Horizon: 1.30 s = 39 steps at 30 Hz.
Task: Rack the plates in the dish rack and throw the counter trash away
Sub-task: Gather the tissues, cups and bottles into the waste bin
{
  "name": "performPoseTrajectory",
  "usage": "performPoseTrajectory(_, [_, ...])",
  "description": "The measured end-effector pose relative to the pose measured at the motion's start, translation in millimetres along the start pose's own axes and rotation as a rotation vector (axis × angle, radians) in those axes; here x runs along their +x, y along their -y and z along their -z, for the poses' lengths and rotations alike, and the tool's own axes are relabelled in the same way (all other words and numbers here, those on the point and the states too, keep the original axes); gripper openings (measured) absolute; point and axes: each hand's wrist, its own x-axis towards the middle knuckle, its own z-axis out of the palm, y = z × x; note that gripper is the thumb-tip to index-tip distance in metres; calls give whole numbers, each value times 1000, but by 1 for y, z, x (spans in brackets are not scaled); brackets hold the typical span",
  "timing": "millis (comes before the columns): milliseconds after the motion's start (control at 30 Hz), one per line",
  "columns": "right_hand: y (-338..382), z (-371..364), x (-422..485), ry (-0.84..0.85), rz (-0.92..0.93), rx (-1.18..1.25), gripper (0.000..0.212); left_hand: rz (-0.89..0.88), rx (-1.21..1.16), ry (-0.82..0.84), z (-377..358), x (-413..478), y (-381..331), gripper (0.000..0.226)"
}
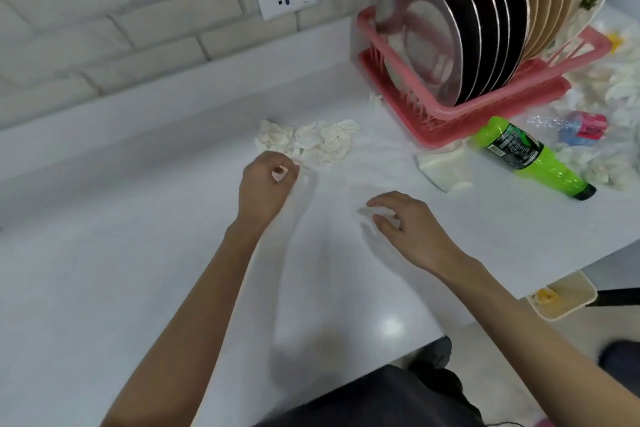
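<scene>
Fingers (289,168) of the left hand (265,189) curled in, thumb against forefinger, just below the centre of the frame. Perhaps pinching a small white scrap, perhaps nothing; cannot tell through the blur. Fingers (381,199) of the right hand (412,224) loosely bent and spread, low over the surface (138,218), holding nothing visible.

Just beside the left hand, at its upper right, the crumpled tissues (311,142). Well apart from them, lower right of centre, the right hand.

Further out, upper right: a pink dish rack (446,114) already full of plates (485,35), standing on edge in a close row. So, probably, racking done and trash now in hand. In front of the rack, a green bottle (526,156) on its side, a clear bottle (575,128) behind it, a white plastic piece (443,166), and a tissue heap (620,87) at the right edge. Below the edge of the surface, lower right, a beige bin (561,298).

Risks from here, only as a guess:
- Too shallow a pinch on such light tissues — pieces left behind, or dropped on the way to the bin.
- A careless sweep to the right, sending the green bottle rolling off the surface.
- A bump against the rack — enough, maybe, to tip the leaning plates.
</scene>
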Motion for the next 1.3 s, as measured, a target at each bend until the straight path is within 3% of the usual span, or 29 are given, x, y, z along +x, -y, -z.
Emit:
performPoseTrajectory(33, [0,-3,4,19,-8,-26,29,-6,69,5,1,13,9,4])
performPoseTrajectory(200, [-5,-18,13,68,-30,-196,34,45,356,115,-3,57,40,36])
performPoseTrajectory(300, [-5,-19,16,37,-32,-220,31,26,403,161,-4,66,47,31])
performPoseTrajectory(500, [-6,-20,23,14,-9,-238,26,-5,196,38,6,52,51,14])
performPoseTrajectory(767, [-4,-20,23,37,2,-244,25,206,-225,-70,18,2,43,12])
performPoseTrajectory(833, [0,-17,27,53,-4,-237,26,214,-248,-77,16,-2,47,7])
performPoseTrajectory(933, [12,-13,42,73,9,-204,26,252,-214,-101,6,-9,58,18])
performPoseTrajectory(1067, [38,-19,73,86,127,-208,22,244,-190,-149,-5,-16,55,14])
performPoseTrajectory(1167, [62,-28,107,121,213,-271,22,278,-244,-235,-5,-13,56,15])
performPoseTrajectory(1300, [90,-50,155,135,339,-429,25,292,-174,-226,-7,-11,64,23])
